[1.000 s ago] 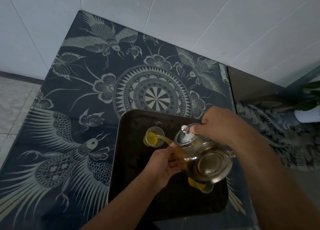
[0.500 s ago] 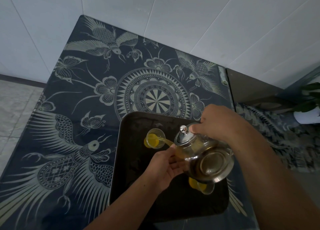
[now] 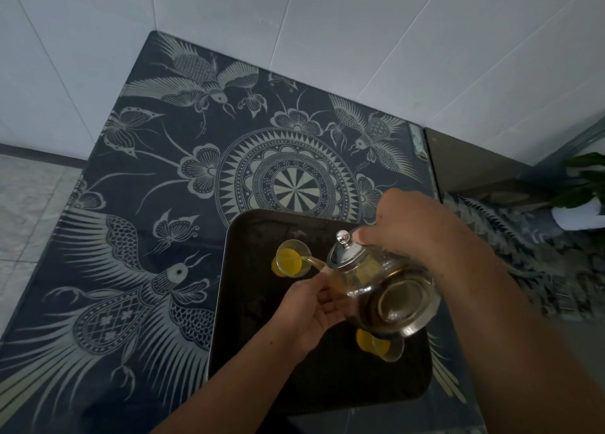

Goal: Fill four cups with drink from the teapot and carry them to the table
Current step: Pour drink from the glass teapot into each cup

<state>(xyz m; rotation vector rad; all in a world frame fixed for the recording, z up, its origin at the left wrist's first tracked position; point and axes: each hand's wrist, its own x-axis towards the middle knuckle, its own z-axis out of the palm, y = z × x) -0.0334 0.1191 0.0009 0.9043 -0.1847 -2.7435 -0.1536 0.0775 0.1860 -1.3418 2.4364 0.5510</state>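
A glass teapot (image 3: 389,293) with a steel lid is tilted to the left over a black tray (image 3: 255,329). My right hand (image 3: 422,227) grips it from above, thumb by the lid knob. My left hand (image 3: 307,309) is pressed against the pot's lower front, under the spout. A thin yellow stream runs from the spout into a small glass cup (image 3: 291,260) at the tray's upper left, which holds yellow drink. A second cup (image 3: 379,345) with yellow drink stands partly hidden under the teapot. Any other cups are hidden.
The tray sits on a dark blue table top (image 3: 163,237) patterned with birds, butterflies and a central disc. White tiled walls (image 3: 327,24) close the far side. A potted plant (image 3: 586,204) stands at the right; tiled floor (image 3: 29,204) lies left.
The cup at the tray's upper left has filled further while the pour goes on. Both hands and the teapot hold nearly the same pose; my view has shifted slightly.
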